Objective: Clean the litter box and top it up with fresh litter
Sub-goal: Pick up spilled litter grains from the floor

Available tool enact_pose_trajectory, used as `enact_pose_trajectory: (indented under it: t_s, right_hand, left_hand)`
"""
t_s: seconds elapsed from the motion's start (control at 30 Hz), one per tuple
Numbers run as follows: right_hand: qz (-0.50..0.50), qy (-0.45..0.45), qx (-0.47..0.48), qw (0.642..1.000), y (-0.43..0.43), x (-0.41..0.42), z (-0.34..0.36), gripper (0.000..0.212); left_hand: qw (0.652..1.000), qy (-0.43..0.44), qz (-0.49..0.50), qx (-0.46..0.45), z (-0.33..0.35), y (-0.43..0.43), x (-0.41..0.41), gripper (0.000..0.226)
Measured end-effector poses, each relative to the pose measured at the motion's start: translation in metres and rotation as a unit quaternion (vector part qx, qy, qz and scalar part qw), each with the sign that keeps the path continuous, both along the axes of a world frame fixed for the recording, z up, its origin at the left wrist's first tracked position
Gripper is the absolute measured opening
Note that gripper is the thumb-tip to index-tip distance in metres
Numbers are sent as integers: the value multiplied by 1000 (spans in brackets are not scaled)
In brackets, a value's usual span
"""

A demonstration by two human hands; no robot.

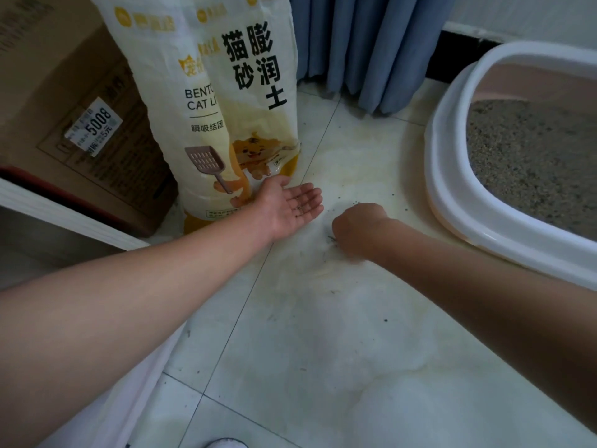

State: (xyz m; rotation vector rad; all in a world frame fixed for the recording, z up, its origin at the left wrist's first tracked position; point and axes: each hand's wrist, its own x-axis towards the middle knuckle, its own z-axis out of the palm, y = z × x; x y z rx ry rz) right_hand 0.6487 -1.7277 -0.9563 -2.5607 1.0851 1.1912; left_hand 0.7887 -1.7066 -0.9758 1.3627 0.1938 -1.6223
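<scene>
The litter box point(452, 176), pink with a white rim, stands on the tiled floor at the right and holds grey litter point(529, 163). Two tall white-and-yellow bags of cat litter point(245, 101) stand upright at the upper left. My left hand point(292, 208) lies palm up just in front of the bags, fingers apart, with a few dark litter grains on its fingers. My right hand point(358, 226) is palm down on the floor beside it, fingers curled under and hidden. Loose dark grains point(358, 203) are scattered on the tile around both hands.
A cardboard box point(80, 118) stands behind the bags at the left. A white ledge point(64, 211) runs along the lower left. Blue curtains point(365, 50) hang at the back, reaching the floor. More stray grains point(385, 320) dot the tiles nearer me.
</scene>
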Motion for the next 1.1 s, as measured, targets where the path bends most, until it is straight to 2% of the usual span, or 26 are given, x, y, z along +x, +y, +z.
enact_pose_trajectory:
  t_s: [0.03, 0.13, 0.23, 0.3, 0.37, 0.47, 0.57, 0.6, 0.67, 0.73, 0.8, 0.97, 1.1]
  right_hand:
    - [-17, -8, 10, 1000, -3, 0, 1, 9]
    - [-84, -66, 47, 993, -11, -11, -6, 30]
    - [-154, -197, 74, 965, -16, -25, -14, 40]
    - [-166, -308, 74, 934, -18, -27, -10, 33]
    - [-151, -378, 79, 910, -19, -21, -1, 21]
    - [-93, -425, 24, 900, -25, -13, 5, 8]
    - [-100, -447, -39, 888, -34, -16, 5, 11]
    - [-108, -431, -57, 894, -37, -21, 3, 15]
    - [-96, -345, -74, 931, -40, -31, -1, 22]
    - [-71, -228, -48, 970, -35, -38, -4, 32]
    - [-53, -137, -17, 989, -22, -37, -6, 42]
    - [17, -78, -39, 996, 2, -9, -2, 42]
    - [-4, 31, 5, 999, 8, 24, -19, 37]
  left_hand:
    - [1000, -2, 0, 1, 1, 0, 1, 40]
    - [1000, -9, -13, 10, 1, 3, 4, 41]
    - [998, -11, -63, 31, -1, 10, 0, 46]
    - [995, -12, -95, 38, -2, 13, -6, 47]
    - [992, -11, -119, 32, -2, 13, -13, 47]
    - [991, 1, -130, 17, 1, 9, -21, 43]
    - [995, 10, -97, 4, 4, 2, -19, 43]
    - [997, 11, -82, 1, 5, 0, -17, 44]
    - [999, 7, -51, -4, 6, -3, -10, 44]
    - [1000, 5, -25, -4, 7, -5, -4, 44]
    - [1000, 7, -11, -2, 6, -5, -1, 43]
    - [1000, 6, -10, -1, 3, -7, -2, 44]
    - [1000, 6, -7, -3, 4, -10, -3, 43]
